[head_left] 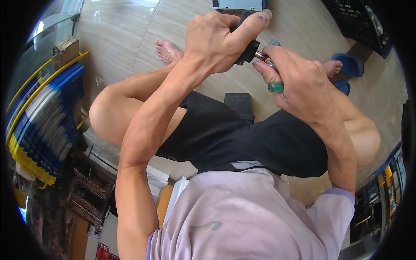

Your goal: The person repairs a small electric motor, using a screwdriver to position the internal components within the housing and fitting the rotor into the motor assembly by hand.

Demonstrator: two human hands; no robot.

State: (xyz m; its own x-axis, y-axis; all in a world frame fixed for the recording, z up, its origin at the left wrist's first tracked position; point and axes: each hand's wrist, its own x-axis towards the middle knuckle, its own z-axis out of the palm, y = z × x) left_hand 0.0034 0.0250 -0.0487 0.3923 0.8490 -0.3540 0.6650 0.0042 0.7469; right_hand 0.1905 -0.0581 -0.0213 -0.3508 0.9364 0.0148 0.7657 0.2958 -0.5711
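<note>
My left hand (219,41) is closed around a black part (248,53), its thumb stretched along the top. Most of that part is hidden by the fingers. In my right hand (303,82) is a green-handled metal tool (276,87), gripped between thumb and fingers. The tool's shiny metal end reaches the near side of the black part and appears to touch it. My fingers cover the middle of the tool, so its exact kind cannot be made out. Both hands are raised above the floor in front of my knees.
Between my legs a flat black box (239,105) lies on the tiled floor (130,26). A grey metal case (239,4) is at the far edge. Blue sandals (348,65) and a black panel (359,24) are on the right. A yellow rack (45,73) with blue packs stands left.
</note>
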